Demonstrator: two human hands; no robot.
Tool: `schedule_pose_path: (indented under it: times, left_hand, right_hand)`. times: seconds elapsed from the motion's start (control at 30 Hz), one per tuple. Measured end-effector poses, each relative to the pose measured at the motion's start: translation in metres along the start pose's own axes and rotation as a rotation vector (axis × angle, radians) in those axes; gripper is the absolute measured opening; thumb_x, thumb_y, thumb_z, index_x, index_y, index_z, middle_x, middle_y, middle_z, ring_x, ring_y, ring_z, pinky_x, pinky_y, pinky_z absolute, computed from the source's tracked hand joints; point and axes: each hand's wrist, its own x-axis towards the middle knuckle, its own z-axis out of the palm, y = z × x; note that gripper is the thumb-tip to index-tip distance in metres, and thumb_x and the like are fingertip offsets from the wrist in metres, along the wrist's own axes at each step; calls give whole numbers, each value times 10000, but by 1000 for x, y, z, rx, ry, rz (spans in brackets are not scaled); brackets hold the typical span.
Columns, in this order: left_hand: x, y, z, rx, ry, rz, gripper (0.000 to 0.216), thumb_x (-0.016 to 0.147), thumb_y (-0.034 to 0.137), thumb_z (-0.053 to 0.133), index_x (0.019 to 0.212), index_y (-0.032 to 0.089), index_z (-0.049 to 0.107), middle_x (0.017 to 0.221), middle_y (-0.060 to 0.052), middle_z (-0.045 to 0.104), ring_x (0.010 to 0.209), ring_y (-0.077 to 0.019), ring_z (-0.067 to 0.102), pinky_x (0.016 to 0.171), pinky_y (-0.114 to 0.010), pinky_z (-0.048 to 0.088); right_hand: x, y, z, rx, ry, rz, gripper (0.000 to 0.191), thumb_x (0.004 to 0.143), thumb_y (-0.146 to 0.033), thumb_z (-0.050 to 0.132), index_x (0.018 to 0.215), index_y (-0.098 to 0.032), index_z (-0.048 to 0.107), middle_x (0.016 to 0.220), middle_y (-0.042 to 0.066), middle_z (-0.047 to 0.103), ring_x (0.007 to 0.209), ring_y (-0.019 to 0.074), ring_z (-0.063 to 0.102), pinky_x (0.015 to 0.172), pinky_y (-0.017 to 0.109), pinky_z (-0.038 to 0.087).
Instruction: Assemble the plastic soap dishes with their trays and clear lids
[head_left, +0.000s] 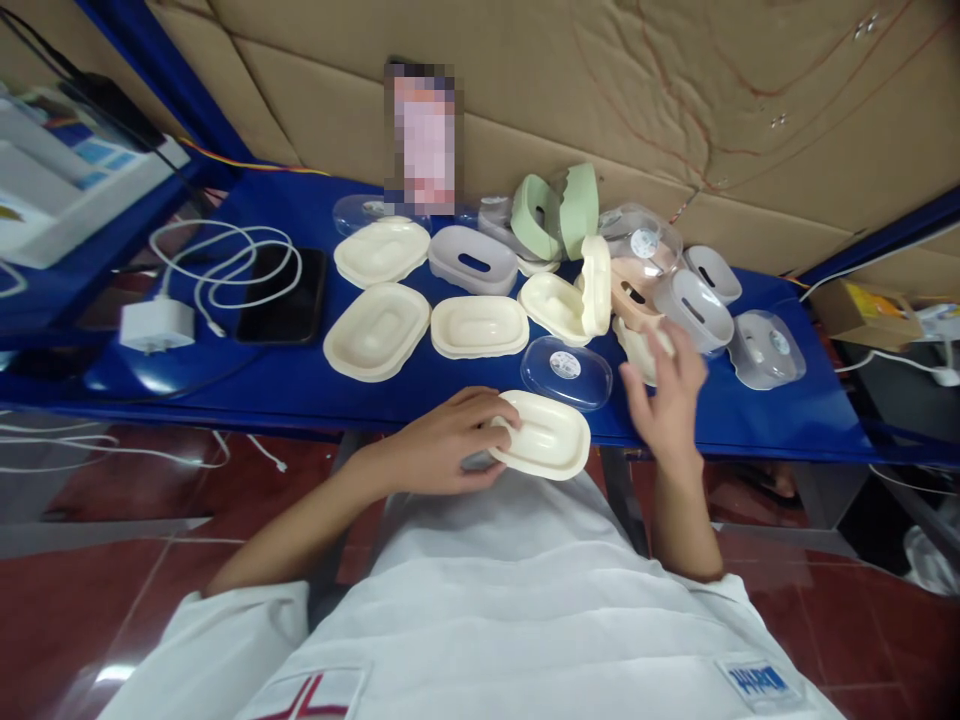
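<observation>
My left hand [469, 440] grips the left end of a cream oval tray, like a soap dish base [551, 435], at the front edge of the blue table. Something greyish shows under those fingers, too hidden to name. With fingers apart, my right hand [671, 395] is raised over a cream piece [637, 350]; I cannot tell if it touches it. Just behind the held tray lies a clear plastic lid [566, 372] with a round label. More cream trays [480, 325] rest further left, and a peach slotted cover [634, 300] is beyond my right hand.
Grey slotted covers [697, 310] and a lidded grey box [766, 350] stand at the right. Green pieces [536, 215] lean at the back near a cardboard wall [525, 90]. A white charger [156, 325] with its cable and a black phone-like slab [281, 300] occupy the left.
</observation>
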Motion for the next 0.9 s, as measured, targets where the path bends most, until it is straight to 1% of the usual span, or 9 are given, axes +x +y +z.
schedule_pose_path:
  times: [0.07, 0.13, 0.23, 0.3, 0.4, 0.57, 0.67, 0.77, 0.9]
  left_hand:
    - [0, -2, 3, 36, -15, 6, 119, 924, 174, 730, 1015, 218, 668, 1284, -104, 722, 1230, -256, 674, 1169, -458, 533]
    - [0, -3, 5, 49, -13, 14, 112, 934, 177, 723, 1020, 219, 665, 1287, -101, 724, 1233, -251, 681, 1171, -453, 532]
    - [0, -4, 4, 59, -1, 36, 93, 952, 185, 714, 1017, 212, 654, 1283, -105, 722, 1229, -249, 686, 1148, -440, 545]
    - [0, -3, 4, 70, 3, 42, 95, 951, 186, 721, 1014, 211, 655, 1285, -108, 722, 1227, -253, 686, 1132, -434, 555]
    - [-1, -1, 3, 94, 14, 12, 140, 946, 186, 737, 1068, 215, 676, 1317, -115, 714, 1239, -261, 684, 1108, -425, 572]
    - [-5, 1, 5, 119, 82, -24, 339, 967, 216, 747, 1291, 218, 647, 1349, -144, 691, 1283, -273, 693, 1086, -417, 604]
    - [-13, 0, 7, 150, 153, -6, 400, 984, 242, 758, 1354, 235, 604, 1339, -139, 679, 1288, -268, 699, 1043, -414, 645]
    - [-23, -1, 5, 175, 219, -6, 450, 977, 244, 780, 1384, 234, 588, 1364, -144, 651, 1275, -258, 705, 1020, -407, 667]
    - [-37, -2, 0, 211, 260, -53, 566, 943, 201, 819, 1462, 235, 595, 1428, -151, 603, 1259, -258, 697, 1051, -405, 653]
  right_hand:
    - [11, 30, 0, -153, 140, 120, 656, 1087, -514, 609, 1653, -200, 500, 1662, 227, 519, 1540, 449, 471, 1231, 694, 365]
    - [19, 55, -1, -210, 166, 213, 600, 1077, -551, 615, 1521, -148, 640, 1484, 257, 673, 1395, 479, 600, 1152, 723, 416]
    - [20, 66, -6, -171, 154, 240, 422, 1115, -487, 558, 1314, -177, 766, 1188, 208, 796, 1130, 425, 735, 1043, 671, 504]
    - [10, 51, -12, -130, 224, 177, 367, 1126, -435, 550, 1340, -214, 749, 1185, 176, 790, 1116, 395, 738, 1043, 636, 519]
    - [-17, 8, -22, 11, 305, -36, 346, 1093, -324, 615, 1425, -273, 699, 1189, 101, 781, 1097, 335, 735, 1068, 598, 522]
    - [-64, -55, -28, 248, 67, -339, 566, 1016, -253, 697, 1557, -400, 619, 1013, 12, 778, 850, 236, 713, 993, 505, 554]
    - [-71, -74, -21, 336, -27, -398, 609, 1011, -240, 720, 1596, -353, 596, 982, 12, 770, 899, 226, 705, 984, 451, 552]
    - [-62, -84, -10, 369, -98, -452, 479, 1031, -215, 720, 1504, -283, 686, 1016, 38, 775, 980, 220, 706, 1034, 422, 527]
    - [-47, -95, 5, 353, -186, -504, 282, 1094, -271, 654, 1353, -283, 764, 1094, 40, 799, 1080, 211, 721, 1091, 408, 510]
